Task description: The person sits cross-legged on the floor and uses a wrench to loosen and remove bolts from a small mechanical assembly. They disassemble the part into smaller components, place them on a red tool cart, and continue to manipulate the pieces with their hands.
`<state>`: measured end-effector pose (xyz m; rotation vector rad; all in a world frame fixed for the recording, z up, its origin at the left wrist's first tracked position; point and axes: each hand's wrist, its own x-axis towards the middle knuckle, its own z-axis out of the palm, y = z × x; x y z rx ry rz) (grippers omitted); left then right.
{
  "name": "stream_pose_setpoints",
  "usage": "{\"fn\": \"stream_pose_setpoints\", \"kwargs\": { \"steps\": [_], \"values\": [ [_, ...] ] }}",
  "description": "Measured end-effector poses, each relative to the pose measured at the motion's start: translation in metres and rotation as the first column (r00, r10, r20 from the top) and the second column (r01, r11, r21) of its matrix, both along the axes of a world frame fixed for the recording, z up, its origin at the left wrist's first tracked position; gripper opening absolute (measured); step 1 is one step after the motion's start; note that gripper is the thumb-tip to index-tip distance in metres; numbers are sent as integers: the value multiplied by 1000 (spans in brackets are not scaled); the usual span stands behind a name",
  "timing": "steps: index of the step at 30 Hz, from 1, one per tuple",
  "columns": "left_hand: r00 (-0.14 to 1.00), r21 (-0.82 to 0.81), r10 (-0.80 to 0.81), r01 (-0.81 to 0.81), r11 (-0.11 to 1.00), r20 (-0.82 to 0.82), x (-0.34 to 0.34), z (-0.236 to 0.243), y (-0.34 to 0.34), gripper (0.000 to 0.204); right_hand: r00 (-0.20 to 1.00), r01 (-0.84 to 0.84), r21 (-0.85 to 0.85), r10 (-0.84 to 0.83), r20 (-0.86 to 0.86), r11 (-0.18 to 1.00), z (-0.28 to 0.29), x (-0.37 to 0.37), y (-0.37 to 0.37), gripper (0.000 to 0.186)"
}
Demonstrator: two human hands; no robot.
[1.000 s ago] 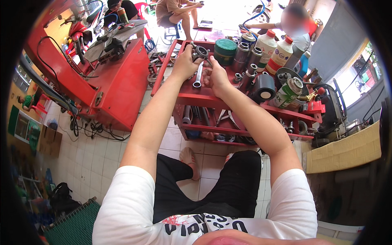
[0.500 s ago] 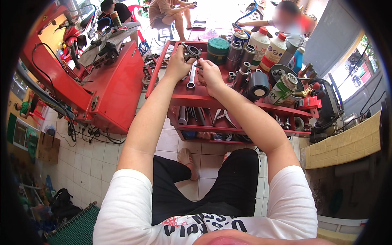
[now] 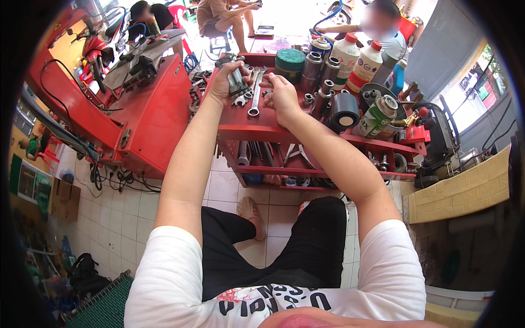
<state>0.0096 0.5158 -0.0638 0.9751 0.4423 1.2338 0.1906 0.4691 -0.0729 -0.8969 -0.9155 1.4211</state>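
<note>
My left hand [image 3: 223, 83] is closed round a grey metal mechanical part [image 3: 238, 83], held over the left side of the red tool cart [image 3: 240, 133]. My right hand [image 3: 283, 99] is curled beside it, apart from the part. Its fingertips are drawn together around something small and dark that I cannot make out. Between the hands a long combination spanner [image 3: 255, 103] lies on the cart top, its ring end toward me. Shorter spanners [image 3: 240, 100] lie close by it, partly hidden behind my left hand and the part.
A green tub [image 3: 290, 63], large sockets [image 3: 311, 71], white bottles with red caps [image 3: 345, 57] and a spray can [image 3: 377, 117] crowd the cart's right. Tools fill its lower shelf. A red machine [image 3: 147, 115] stands at left. Several people sit or work beyond the cart.
My left hand has moved left and slightly lower, turning the metal part so its ring face no longer shows. My right hand has drawn away from the part, uncovering more of the spanners.
</note>
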Motion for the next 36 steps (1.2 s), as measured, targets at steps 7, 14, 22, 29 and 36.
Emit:
{"fn": "stream_pose_setpoints", "kwargs": {
  "steps": [7, 14, 22, 29, 36],
  "values": [
    [828, -73, -560, 556, 828, -42, -8, -1, 3, 31, 991, -132, -138, 136, 17, 982, -2, 3, 3, 51],
    [687, -193, -727, 710, 678, -26, -7, -9, 8, 27, 991, -132, -62, 133, 16, 989, 0, 1, -2, 44],
    [714, -201, -700, 687, 698, 9, -5, -2, 1, 32, 995, -100, 72, 97, 32, 992, -8, -4, 4, 29],
    [744, -213, -663, 663, 717, 85, -4, 0, -3, 39, 994, -82, 86, 87, -64, 993, -6, -4, 2, 35],
    [704, -220, -704, 704, 675, 95, -3, -1, 1, 38, 993, -115, 49, 113, 41, 992, -7, -3, 1, 39]
  ]
}}
